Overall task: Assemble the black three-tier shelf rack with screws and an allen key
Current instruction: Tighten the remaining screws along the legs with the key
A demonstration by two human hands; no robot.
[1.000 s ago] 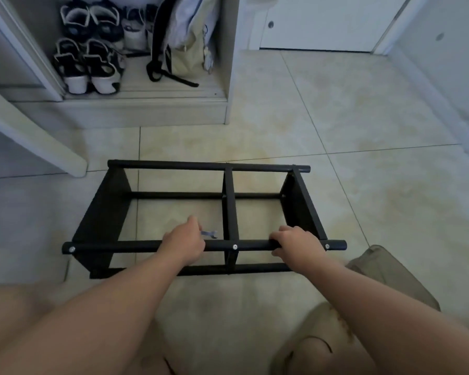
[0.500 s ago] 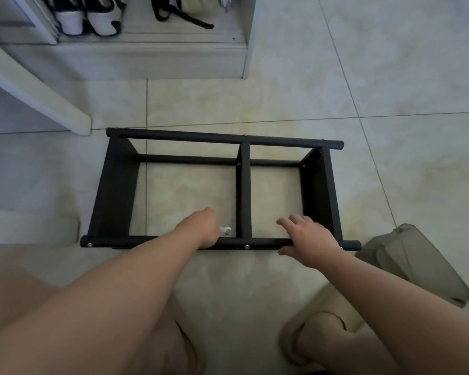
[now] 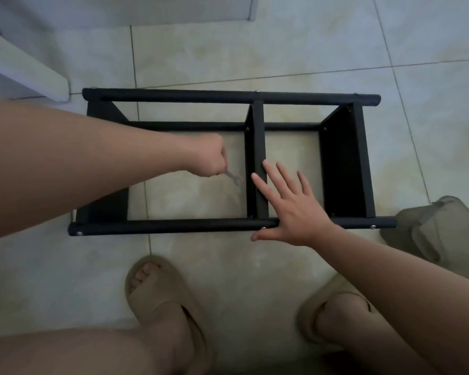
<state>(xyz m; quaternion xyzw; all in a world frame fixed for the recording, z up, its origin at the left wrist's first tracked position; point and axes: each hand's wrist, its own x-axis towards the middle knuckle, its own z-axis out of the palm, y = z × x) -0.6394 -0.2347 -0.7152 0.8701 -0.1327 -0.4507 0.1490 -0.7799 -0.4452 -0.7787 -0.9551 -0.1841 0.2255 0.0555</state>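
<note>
Rack (image 3: 228, 96) beneath the hands: right hand (image 3: 295, 209) spread, left hand (image 3: 209, 158) gripping seemingly a wrench (image 3: 233, 178).

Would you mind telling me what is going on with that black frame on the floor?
A person stands over the black rack, which lies on the tiled floor. The left hand grips a small wrench above the left bay. The right hand is spread open over the near rail, beside the middle panel. Screws already show along that rail.

One black rack (image 3: 201, 95) and one small wrench (image 3: 234, 180) are showing. Two hands (image 3: 209, 158) (image 3: 295, 209), two sandals (image 3: 160, 301) (image 3: 306, 320) and one bag (image 3: 431, 231) are also appearing.
</note>
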